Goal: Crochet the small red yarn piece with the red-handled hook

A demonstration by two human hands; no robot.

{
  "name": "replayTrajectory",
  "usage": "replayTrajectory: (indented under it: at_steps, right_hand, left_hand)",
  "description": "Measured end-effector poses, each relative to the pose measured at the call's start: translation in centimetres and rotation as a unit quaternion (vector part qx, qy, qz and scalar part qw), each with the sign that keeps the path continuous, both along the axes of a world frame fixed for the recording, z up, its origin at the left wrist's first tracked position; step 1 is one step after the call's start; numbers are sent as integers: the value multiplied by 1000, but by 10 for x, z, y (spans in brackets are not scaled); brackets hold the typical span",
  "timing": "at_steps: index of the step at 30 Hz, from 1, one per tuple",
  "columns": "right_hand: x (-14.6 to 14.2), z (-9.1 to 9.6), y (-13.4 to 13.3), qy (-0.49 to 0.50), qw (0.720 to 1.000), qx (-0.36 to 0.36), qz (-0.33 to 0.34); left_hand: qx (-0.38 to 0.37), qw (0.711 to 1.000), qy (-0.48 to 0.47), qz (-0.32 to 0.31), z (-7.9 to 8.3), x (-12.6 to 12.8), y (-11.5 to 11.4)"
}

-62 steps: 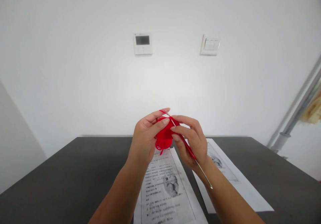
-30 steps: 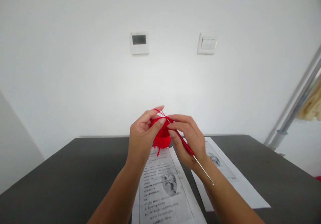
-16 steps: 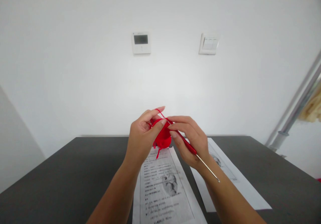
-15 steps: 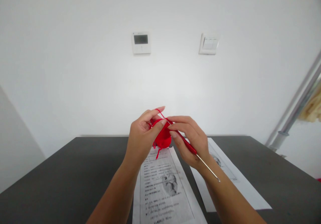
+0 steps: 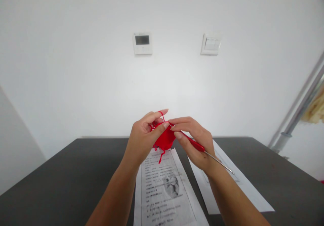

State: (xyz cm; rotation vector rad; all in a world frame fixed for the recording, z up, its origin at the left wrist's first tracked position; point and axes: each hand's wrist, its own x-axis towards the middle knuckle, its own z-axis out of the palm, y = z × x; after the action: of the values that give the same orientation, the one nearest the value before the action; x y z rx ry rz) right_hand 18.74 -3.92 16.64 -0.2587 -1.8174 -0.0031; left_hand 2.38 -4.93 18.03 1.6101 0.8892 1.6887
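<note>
A small red crochet piece (image 5: 165, 139) hangs between my hands above the printed sheet. My left hand (image 5: 144, 131) is closed on its upper edge with the thumb, and red yarn (image 5: 162, 115) loops over the raised index finger. My right hand (image 5: 194, 140) pinches the red handle of a crochet hook (image 5: 194, 144), whose bare metal end points down to the right. The hook's working tip reaches the top edge of the crochet by the left thumb and is partly hidden by fingers. A short yarn tail dangles under the piece.
A printed sheet (image 5: 162, 199) with text and a picture lies under my hands on the dark table (image 5: 96, 182). A second sheet (image 5: 253, 199) lies under my right forearm. On the white wall behind are a thermostat (image 5: 142, 48) and a switch (image 5: 212, 44).
The crochet hook has swung to a flatter angle, its free end now further right and higher. My right hand has shifted slightly right, and the crochet piece has turned a little.
</note>
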Motion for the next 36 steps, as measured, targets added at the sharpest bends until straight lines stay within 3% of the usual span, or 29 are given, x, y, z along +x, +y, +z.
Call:
replayTrajectory:
  at_steps: [11,20,36]
  right_hand:
    - [5,0,1,20,997,-65,34]
    - [-1,-2,-1,7,1000,-6,-16]
    - [6,3,-1,-11,1000,-19,-1]
  left_hand:
    - [-75,992,-60,-80,4,0,-2]
    - [-59,993,-76,-75,2,-2,0]
    - [-47,998,-32,-36,5,-2,-2]
